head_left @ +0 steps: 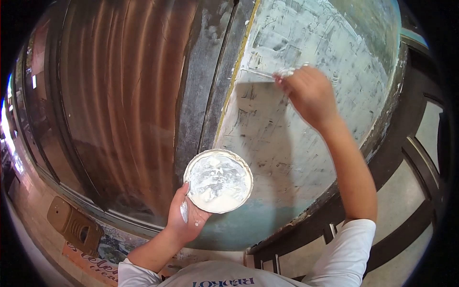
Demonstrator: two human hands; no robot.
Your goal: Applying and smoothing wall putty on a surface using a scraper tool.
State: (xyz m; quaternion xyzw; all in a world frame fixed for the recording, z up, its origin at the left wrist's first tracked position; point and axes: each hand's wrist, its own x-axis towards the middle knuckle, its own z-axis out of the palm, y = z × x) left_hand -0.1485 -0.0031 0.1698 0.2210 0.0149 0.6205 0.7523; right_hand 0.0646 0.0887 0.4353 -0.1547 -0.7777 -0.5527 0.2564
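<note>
My left hand (187, 215) grips a round, shallow bowl (250, 178) from its lower left, thumb at the rim. White putty (224, 198) is smeared inside the bowl and lies thicker at its lower side. A white smear marks the base of my thumb. Up on the wall, my right hand (311, 88) is closed on a thin putty knife (260, 73), seen nearly edge-on. Its tip is at the wall's left edge, beside the yellow strip (237, 62). White putty covers the fingers near the blade. Patchy white coating with dark streaks spreads over the wall (306, 143).
Left of the wall stands a dark grey frame (203, 86) with a glazed panel and brown curtain (119, 95). Dark wooden framework (397, 215) borders the right side. A brown plastic stool (74, 225) and an orange printed sheet (86, 263) are at lower left.
</note>
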